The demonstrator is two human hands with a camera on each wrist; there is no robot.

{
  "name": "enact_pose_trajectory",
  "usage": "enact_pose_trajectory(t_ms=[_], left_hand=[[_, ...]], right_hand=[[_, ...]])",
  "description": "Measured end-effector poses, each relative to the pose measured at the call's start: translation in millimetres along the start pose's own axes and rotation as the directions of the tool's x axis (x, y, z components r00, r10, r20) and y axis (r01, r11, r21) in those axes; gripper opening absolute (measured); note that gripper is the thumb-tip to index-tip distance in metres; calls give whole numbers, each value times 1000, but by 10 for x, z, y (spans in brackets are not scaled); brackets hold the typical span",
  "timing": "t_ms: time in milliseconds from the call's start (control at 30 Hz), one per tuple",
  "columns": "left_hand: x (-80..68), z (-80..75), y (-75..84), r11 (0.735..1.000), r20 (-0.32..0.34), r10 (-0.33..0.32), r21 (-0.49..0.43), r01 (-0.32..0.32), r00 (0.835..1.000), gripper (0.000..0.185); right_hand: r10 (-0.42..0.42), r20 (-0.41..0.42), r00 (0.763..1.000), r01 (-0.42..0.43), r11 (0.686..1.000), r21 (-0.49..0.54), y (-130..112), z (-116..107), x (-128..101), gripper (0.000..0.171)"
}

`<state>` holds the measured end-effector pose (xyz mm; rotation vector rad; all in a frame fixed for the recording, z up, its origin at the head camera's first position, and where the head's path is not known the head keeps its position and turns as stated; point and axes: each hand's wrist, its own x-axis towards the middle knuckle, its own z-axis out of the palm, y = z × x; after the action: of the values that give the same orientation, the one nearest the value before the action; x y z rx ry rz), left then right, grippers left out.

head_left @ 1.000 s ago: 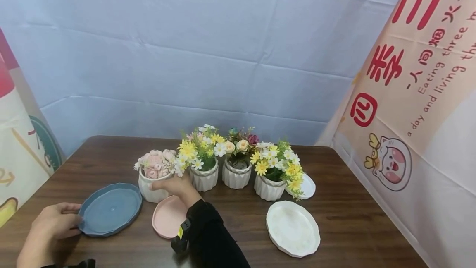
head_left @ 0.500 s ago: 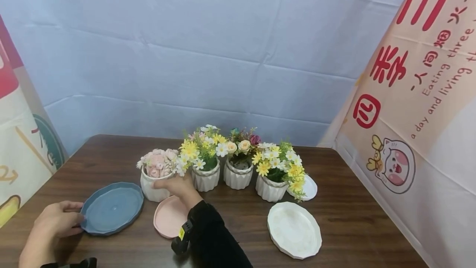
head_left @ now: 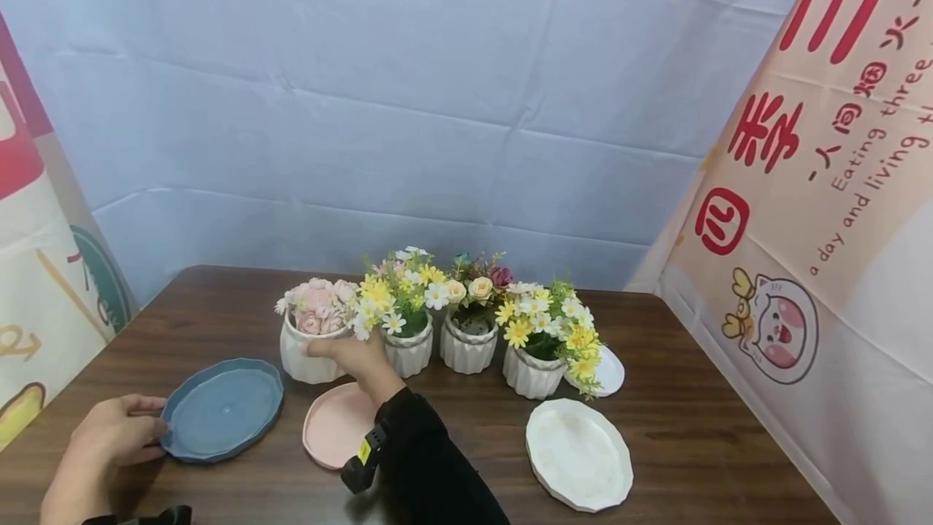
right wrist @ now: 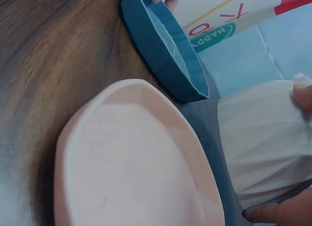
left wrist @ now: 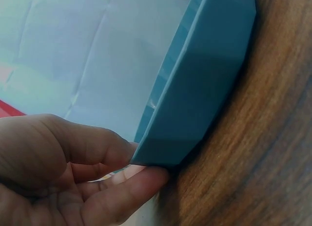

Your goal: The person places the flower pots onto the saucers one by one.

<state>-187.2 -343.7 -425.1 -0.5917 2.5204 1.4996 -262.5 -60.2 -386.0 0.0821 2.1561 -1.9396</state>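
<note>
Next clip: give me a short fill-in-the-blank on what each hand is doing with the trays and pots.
1. The left hand holds the rim of the ____ faceted tray.
2. The right hand has its grip on the white ribbed pot of ____ roses.
3. Below that pot lies the empty ____ tray on the wooden table.

Missing words: blue; pink; pink

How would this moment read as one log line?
left hand grips blue tray rim | right hand holds pink-flower pot | pink tray beside
</note>
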Motion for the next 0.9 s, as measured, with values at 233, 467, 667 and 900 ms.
enact_pose_trajectory(t_ms=[233, 467, 667, 900], left_hand=[[5, -10, -9, 1000, 9, 9, -11, -9, 1000, 47], [2, -32, -18, 1000, 23, 19, -14, -19, 1000, 48], [6, -45, -5, 1000, 22, 10, -6, -10, 1000, 48], [2, -10, 17, 1000, 2, 6, -14, -6, 1000, 47]], right_hand=[[0, -19, 1000, -1, 1000, -30, -10, 19, 8, 119], [27, 8, 1000, -27, 998, -52, -36, 63, -8, 119], [9, 108, 994, 4, 993, -117, -48, 132, -22, 104], [-223, 52, 973, 222, 975, 27, -54, 280, -51, 89]])
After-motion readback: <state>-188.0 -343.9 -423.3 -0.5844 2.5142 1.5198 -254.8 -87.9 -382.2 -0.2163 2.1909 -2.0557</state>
